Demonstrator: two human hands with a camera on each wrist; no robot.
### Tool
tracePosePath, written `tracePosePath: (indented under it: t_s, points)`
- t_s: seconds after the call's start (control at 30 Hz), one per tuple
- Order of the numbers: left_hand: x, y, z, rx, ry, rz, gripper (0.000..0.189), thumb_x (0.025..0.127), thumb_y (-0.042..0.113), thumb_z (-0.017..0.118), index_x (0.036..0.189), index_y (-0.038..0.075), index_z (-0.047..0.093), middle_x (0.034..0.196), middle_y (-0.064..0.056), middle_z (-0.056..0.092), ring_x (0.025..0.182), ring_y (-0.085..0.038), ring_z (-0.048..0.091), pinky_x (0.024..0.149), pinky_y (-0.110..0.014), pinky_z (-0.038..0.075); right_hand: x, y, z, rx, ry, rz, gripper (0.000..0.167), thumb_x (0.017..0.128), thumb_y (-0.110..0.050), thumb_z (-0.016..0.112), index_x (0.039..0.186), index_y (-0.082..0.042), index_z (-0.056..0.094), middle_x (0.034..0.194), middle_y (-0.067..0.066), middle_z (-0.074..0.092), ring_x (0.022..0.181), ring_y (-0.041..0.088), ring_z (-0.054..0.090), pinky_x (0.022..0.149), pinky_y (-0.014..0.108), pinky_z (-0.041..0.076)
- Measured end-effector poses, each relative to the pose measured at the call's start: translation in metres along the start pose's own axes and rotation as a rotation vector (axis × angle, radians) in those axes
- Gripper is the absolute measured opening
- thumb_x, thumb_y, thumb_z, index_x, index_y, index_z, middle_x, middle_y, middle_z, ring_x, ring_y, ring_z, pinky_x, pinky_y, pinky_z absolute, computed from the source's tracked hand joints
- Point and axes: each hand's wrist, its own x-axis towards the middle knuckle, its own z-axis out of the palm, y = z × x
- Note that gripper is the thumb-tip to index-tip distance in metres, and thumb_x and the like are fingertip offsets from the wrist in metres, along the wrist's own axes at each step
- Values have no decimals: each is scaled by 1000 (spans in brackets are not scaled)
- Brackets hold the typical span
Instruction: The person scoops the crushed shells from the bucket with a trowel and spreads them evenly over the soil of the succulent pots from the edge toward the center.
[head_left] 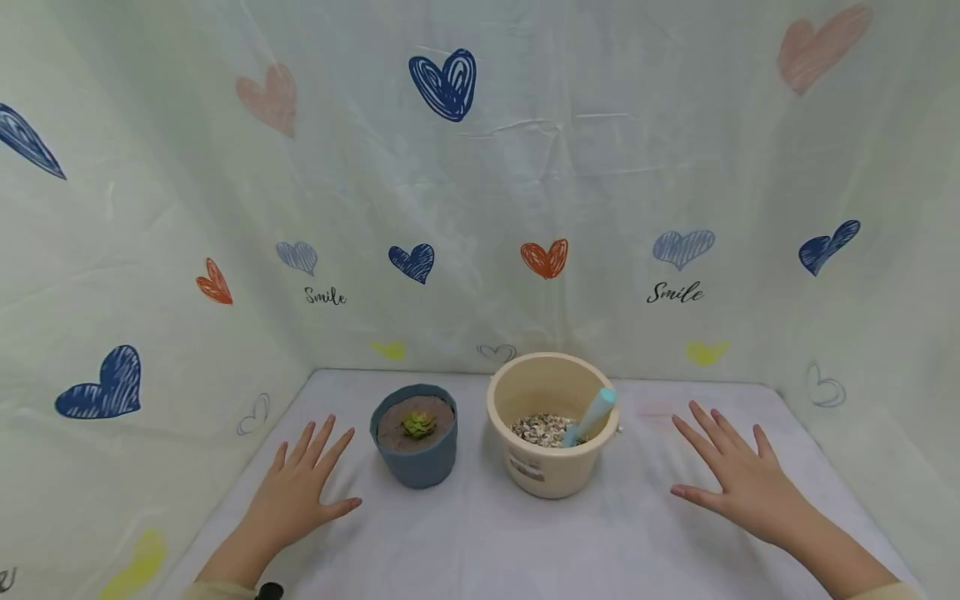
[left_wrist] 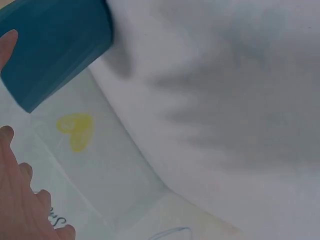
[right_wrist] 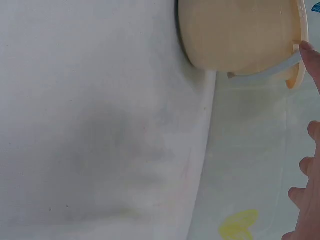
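My left hand is held with fingers spread just left of a blue pot, holding nothing. Brown soil fills that pot, and a small green succulent with reddish tips sits in its middle. To the right stands a cream bucket with a layer of mixed pebbly grit at its bottom. A light-blue handled tool leans in the grit against the bucket's right rim, its lower end hidden. My right hand, fingers spread and nothing in it, is to the right of the bucket.
A white cloth covers the table. Pale curtain sheets printed with hearts hang behind the table and along both sides. The bucket's grey handle hangs along its outer side in the right wrist view.
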Motion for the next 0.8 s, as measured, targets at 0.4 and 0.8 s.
tracePosePath:
  t_s: [0.4, 0.8]
  points:
    - [30, 23, -18, -11, -15, 64, 100, 76, 64, 70, 154, 15, 31, 160, -17, 15, 143, -43, 16, 105, -68, 21, 15, -8, -15, 189, -55, 35, 93, 86, -57, 66, 158, -26, 15, 162, 12, 13, 145, 40, 13, 108, 64, -11]
    - [70, 75, -29, -107, -12, 164, 103, 76, 67, 69, 156, 19, 25, 161, -15, 11, 145, -40, 11, 106, -67, 21, 39, -26, -27, 408, -19, 36, 92, 83, -44, 75, 154, -11, 26, 155, 21, 26, 135, 49, 27, 94, 75, 26]
